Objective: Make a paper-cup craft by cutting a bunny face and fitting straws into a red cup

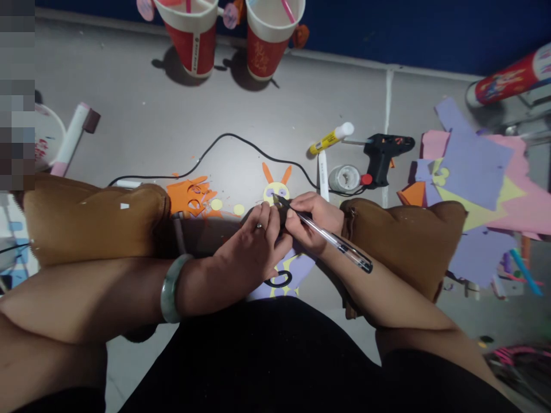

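Rabbit face [282, 187] is apparently steadied by the curled left hand [255, 244], its hold hidden; the pen [331, 238] is pinched near its tip by the right hand [317, 217], presumably for control.

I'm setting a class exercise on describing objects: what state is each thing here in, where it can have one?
Right hand: closed on the pen
Left hand: fingers bent, grip hidden
Pen: slanted, tip over rabbit cutout
Rabbit cutout: eared, lower part hidden
Orange paper: cut, with holes
Glue stick: lying, looks capped
Glue gun: lying on its side, power unclear
Black cord: loosely curved
Left cup: upright, open
Right cup: upright, open
Marker: looks capped
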`<state>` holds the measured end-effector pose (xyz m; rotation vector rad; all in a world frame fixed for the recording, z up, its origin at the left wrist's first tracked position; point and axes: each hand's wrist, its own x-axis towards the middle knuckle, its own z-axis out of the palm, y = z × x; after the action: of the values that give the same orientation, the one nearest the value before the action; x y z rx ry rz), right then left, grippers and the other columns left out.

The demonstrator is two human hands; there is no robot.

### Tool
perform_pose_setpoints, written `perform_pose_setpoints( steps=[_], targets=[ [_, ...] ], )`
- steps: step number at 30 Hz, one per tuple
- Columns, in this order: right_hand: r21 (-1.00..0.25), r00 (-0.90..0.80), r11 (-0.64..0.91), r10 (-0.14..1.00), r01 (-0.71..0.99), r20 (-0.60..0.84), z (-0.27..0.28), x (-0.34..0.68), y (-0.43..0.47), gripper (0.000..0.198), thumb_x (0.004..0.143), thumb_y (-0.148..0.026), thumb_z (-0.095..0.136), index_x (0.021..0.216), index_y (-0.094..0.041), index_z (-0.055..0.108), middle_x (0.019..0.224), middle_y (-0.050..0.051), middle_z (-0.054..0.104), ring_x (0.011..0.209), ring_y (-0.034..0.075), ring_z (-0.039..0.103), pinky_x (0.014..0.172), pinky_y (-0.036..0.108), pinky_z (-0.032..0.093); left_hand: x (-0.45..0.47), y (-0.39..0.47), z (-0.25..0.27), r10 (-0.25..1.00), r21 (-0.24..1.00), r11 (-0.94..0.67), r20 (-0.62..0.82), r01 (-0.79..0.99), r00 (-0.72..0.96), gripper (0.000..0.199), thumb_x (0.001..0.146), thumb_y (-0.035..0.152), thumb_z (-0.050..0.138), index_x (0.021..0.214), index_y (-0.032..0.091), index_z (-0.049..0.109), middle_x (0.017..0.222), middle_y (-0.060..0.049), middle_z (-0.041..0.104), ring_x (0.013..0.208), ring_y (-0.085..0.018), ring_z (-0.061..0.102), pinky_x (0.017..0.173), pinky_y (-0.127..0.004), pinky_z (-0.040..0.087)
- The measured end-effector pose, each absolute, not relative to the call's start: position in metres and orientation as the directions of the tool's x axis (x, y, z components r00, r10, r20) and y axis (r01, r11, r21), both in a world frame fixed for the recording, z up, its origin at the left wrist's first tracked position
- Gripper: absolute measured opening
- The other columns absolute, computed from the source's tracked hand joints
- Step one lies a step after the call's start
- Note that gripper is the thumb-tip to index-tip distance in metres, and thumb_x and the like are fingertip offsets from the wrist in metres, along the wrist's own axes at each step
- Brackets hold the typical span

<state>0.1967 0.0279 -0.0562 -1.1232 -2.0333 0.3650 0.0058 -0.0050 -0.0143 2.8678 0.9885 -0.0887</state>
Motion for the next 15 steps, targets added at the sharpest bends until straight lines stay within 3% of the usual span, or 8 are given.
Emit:
perform_pose_setpoints(
  steps=[8, 15],
  targets=[
    [-0.540, -0.248, 0.571, 0.794, 0.619, 0.555, -0.0530, 0.2017, 0.0294, 0.017, 0.082, -0.017, 0.064, 0.093, -0.026, 0.054, 0.077, -0.002, 0.068, 0.060, 0.014, 0.065, 0.050, 0.026, 0.051, 0.0043, -0.0059, -0.0123, 0.593, 0.031, -0.801, -0.094, 0.598, 0.800, 0.093, 0.081, 0.067, 0.076, 0.144, 0.003, 0.053, 0.149, -0.033, 0.056, 0.140, -0.044, 0.055, 0.120, -0.053, 0.039],
    [-0.571, -0.238, 0.561, 0.806, 0.600, 0.542, -0.0553, 0.2012, 0.0304, 0.022, 0.081, -0.014, 0.063, 0.095, -0.028, 0.053, 0.078, -0.002, 0.066, 0.064, 0.016, 0.066, 0.053, 0.027, 0.053, 0.0044, -0.0059, -0.0123, 0.596, 0.032, -0.799, -0.095, 0.601, 0.797, 0.091, 0.083, 0.067, 0.075, 0.145, 0.004, 0.052, 0.150, -0.032, 0.055, 0.140, -0.044, 0.055, 0.121, -0.054, 0.037]
  ],
)
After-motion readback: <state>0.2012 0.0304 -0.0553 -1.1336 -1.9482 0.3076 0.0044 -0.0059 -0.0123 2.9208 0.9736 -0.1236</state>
